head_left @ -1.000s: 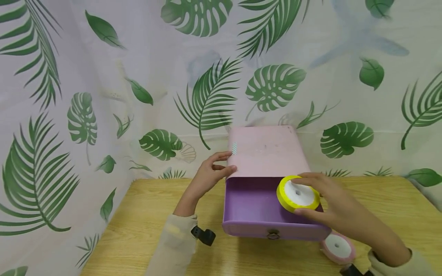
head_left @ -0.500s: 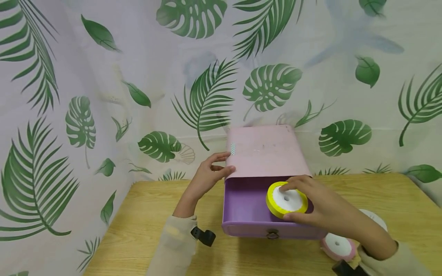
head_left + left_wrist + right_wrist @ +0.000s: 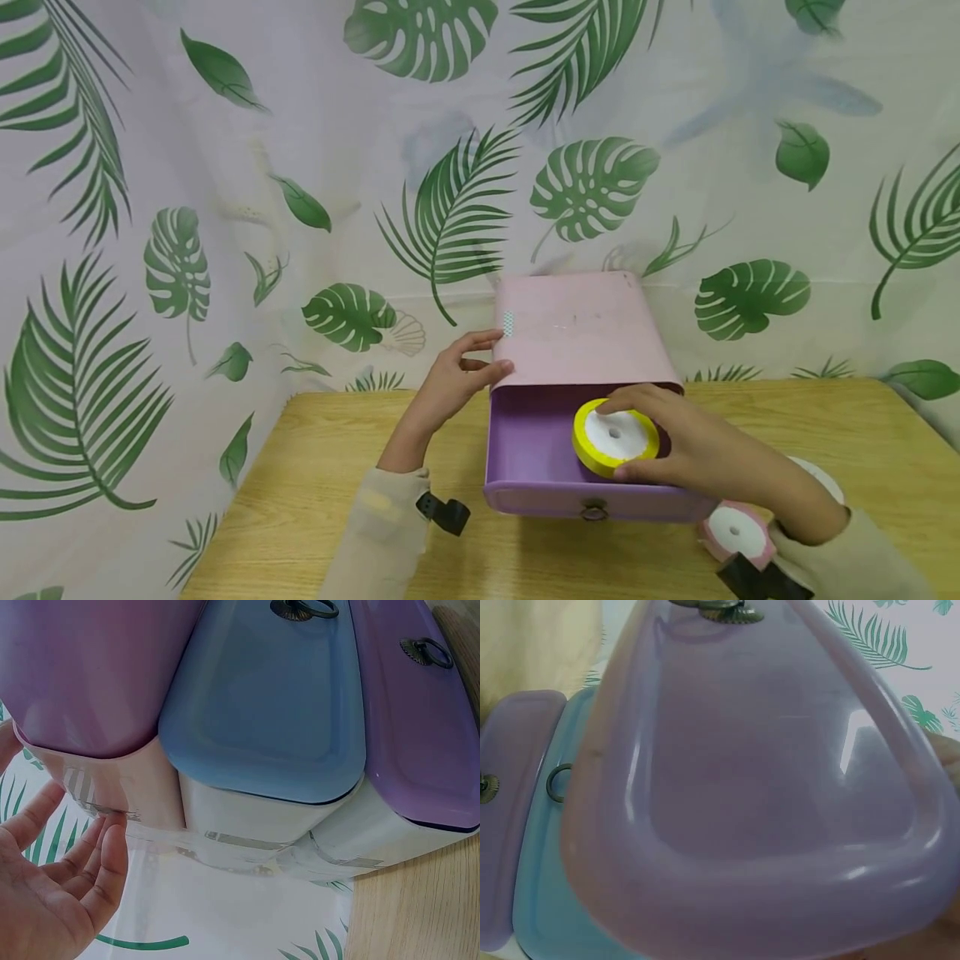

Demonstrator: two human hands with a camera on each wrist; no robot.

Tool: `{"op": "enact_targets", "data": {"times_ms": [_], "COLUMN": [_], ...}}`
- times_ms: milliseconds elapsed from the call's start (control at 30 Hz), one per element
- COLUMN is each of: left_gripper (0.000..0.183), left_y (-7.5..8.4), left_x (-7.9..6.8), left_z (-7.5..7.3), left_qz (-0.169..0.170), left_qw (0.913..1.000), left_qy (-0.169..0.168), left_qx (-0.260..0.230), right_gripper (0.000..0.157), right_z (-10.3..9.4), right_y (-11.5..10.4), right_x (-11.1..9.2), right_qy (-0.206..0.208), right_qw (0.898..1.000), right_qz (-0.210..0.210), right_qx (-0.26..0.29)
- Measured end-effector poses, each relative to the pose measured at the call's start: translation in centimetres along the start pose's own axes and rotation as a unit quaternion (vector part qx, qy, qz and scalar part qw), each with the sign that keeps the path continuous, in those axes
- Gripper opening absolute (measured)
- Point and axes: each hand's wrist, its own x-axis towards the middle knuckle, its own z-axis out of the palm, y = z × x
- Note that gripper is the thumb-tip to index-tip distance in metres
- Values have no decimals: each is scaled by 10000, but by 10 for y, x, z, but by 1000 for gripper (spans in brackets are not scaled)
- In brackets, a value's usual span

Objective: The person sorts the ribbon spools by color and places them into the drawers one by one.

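My right hand (image 3: 690, 442) pinches a yellow-rimmed ribbon spool (image 3: 615, 433) with a white centre, thumb near its front and fingers on its top. The spool is inside the pulled-out purple drawer (image 3: 525, 437), toward its right side; whether it touches the bottom I cannot tell. In the right wrist view the purple drawer front (image 3: 780, 780) hides most of that hand. My left hand (image 3: 453, 379) rests its fingertips and thumb against the left side of the pink drawer cabinet (image 3: 577, 325), fingers loosely bent, seen also in the left wrist view.
Below the pulled-out drawer are a blue drawer (image 3: 270, 697) and another purple drawer (image 3: 412, 712), both pushed in, with ring handles. A pink-rimmed spool (image 3: 735, 533) and a white round thing (image 3: 821, 475), partly hidden by my right arm, are on the wooden table (image 3: 300, 500). Leaf-patterned cloth hangs behind.
My right hand has moved left and slightly down with the yellow ribbon spool, further into the drawer. The white round thing has come into view behind the right arm. My left hand stays put.
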Motion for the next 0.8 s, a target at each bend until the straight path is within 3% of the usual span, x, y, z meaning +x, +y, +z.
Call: {"op": "enact_targets", "data": {"times_ms": [200,467,800], "left_gripper": [51,51,52], "left_y": [2,0,1], "left_x": [0,1,0], "left_z": [0,0,1], "left_qz": [29,-27,-16], "left_qw": [10000,10000,10000], "left_qy": [-18,10,29], "left_qx": [4,-44,0], "right_gripper": [53,53,50], "right_z": [-1,-1,0], "right_y": [-1,0,1], "right_x": [4,7,5], "right_qy": [-140,-414,-217], "right_qw": [9995,9989,9996], "right_qz": [-12,114,-100], "right_qx": [-278,-172,-173]}}
